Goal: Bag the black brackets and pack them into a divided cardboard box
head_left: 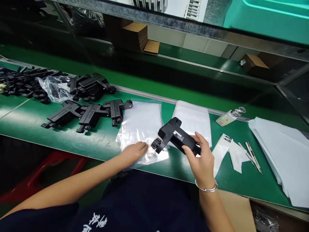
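My right hand [201,161] is closed around the lower end of a black plastic bracket-like part [180,137]. The part is tilted over the bench, a small white label on its upper side and a ribbed, knob-like end pointing left. My left hand [135,153] lies on a stack of clear plastic bags [142,119], its fingers flat and close together. Left of the bags, several similar black parts [90,117] rest in a row. A second pile of white translucent bags [193,111] is partly hidden behind the held part.
More black parts [93,85] are heaped at the back left beside a crumpled plastic bag [55,88]. To the right are a small bottle [230,116], label strips [222,149], pens [253,158] and white sheets [280,154]. A metal shelf edge [169,24] crosses above.
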`<state>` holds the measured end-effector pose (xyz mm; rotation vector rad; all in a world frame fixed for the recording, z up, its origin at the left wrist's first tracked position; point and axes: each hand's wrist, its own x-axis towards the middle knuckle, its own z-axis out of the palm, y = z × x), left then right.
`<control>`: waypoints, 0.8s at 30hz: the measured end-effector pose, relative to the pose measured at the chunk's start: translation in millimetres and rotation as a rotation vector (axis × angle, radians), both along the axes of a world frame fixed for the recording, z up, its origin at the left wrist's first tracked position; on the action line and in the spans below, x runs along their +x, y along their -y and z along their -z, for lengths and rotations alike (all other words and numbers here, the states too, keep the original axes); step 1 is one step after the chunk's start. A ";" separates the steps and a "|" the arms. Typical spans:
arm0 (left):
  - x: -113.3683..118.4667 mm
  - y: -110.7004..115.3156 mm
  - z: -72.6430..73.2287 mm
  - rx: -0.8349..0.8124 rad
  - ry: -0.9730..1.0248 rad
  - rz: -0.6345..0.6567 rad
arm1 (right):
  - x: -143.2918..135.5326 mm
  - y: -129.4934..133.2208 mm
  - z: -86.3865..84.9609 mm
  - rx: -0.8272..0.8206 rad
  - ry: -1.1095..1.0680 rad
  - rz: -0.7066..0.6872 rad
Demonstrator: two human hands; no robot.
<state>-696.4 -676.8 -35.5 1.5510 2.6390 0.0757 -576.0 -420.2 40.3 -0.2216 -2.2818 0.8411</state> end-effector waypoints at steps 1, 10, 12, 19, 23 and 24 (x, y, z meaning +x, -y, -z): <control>-2.8 2.2 1.8 -0.001 0.007 -0.017 | 0.9 -1.0 0.2 -0.035 0.010 0.004; -37.3 5.7 -22.6 0.216 0.215 -0.398 | -10.2 -13.1 2.7 -0.740 0.169 -0.053; -44.8 5.5 -26.8 0.260 0.309 -0.472 | -11.7 -13.2 1.1 -0.790 0.165 -0.053; -66.3 14.3 -50.1 0.366 0.836 -0.597 | -13.2 -14.1 1.5 -0.800 0.151 -0.131; -44.8 8.6 -66.3 0.537 0.263 -0.643 | -18.7 -22.2 23.4 -0.819 0.102 -0.297; -38.2 5.9 -65.5 0.493 0.222 -0.580 | -19.9 -24.2 30.4 -0.819 0.099 -0.327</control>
